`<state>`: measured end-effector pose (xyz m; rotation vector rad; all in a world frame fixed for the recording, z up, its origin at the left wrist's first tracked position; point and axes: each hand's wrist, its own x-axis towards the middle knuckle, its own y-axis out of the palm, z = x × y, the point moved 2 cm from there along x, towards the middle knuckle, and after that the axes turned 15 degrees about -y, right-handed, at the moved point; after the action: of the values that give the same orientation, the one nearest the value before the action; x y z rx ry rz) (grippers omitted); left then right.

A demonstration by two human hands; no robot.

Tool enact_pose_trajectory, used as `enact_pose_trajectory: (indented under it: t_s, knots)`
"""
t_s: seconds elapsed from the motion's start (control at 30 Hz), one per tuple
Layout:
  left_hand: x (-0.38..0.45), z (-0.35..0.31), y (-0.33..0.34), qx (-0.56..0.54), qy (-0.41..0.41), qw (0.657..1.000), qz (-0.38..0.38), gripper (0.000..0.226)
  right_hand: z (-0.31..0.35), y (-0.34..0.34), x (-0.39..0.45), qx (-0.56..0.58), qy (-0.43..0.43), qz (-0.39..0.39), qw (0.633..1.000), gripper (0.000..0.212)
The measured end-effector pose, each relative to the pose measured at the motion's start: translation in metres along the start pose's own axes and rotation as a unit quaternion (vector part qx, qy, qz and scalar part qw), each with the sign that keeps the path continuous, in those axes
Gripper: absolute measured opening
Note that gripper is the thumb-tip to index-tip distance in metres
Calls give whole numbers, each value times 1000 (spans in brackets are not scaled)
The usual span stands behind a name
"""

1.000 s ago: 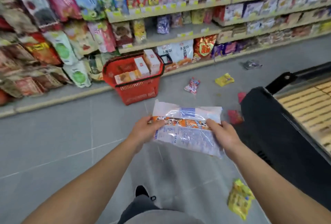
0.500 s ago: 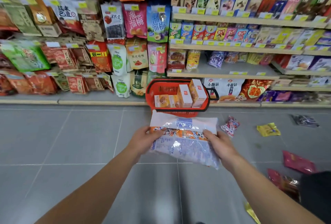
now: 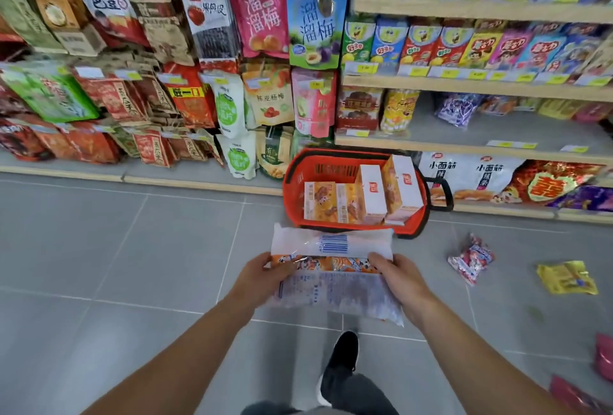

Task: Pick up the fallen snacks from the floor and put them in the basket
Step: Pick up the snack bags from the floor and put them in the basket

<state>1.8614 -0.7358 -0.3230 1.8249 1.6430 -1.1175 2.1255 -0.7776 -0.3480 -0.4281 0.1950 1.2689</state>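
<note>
I hold a clear and white snack bag [image 3: 335, 268] with an orange band flat in front of me. My left hand [image 3: 262, 278] grips its left edge and my right hand [image 3: 398, 278] grips its right edge. Just beyond the bag stands the red basket [image 3: 295, 182] on the floor against the shelf, with several orange and white boxes [image 3: 371, 195] in it. On the floor to the right lie a red and white packet [image 3: 471, 258], a yellow packet [image 3: 567, 277] and red packets [image 3: 603, 356] near the right edge.
Shelves packed with snack bags [image 3: 232, 66] and boxes run along the far side of the grey tiled floor [image 3: 116, 265]. My black shoe [image 3: 341, 358] is on the floor below the bag.
I have come closer to the basket with the bag held in both hands. The view has turned toward the shelves, and the basket now sits right behind the bag.
</note>
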Motion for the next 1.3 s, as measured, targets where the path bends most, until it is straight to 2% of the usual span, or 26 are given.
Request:
enact_pose_trajectory:
  t_s: [0.13, 0.23, 0.37, 0.47, 0.67, 0.8, 0.97, 1.07, 1.23, 1.3]
  knots:
    - [35, -25, 12, -1, -37, 999, -12, 22, 8, -2, 58, -19, 24, 31, 999, 33]
    - [59, -41, 14, 0, -62, 998, -23, 21, 14, 3, 92, -33, 38, 54, 997, 20]
    - [102, -61, 14, 7, -86, 996, -24, 17, 12, 13, 137, -45, 68, 74, 994, 21]
    - [145, -82, 10, 34, -108, 993, -15, 15, 11, 24, 173, -50, 106, 69, 991, 29]
    - [237, -139, 7, 76, -127, 989, 15, 18, 19, 48, 250, -45, 150, 20, 987, 31]
    - [287, -158, 13, 91, -157, 983, 31, 22, 14, 58, 299, -52, 159, 17, 986, 29]
    - [337, -162, 36, 107, -195, 974, 42, 26, -17, 53, 339, -76, 206, 12, 976, 28]
    - [361, -161, 65, 151, -186, 969, 54, 28, -44, 33, 358, -92, 238, 9, 967, 26]
    - [391, -153, 127, 189, -164, 965, 76, 33, -92, -7, 382, -127, 263, -36, 956, 54]
    - [405, -145, 154, 177, -165, 965, 95, 38, -111, -26, 391, -138, 283, -35, 948, 56]
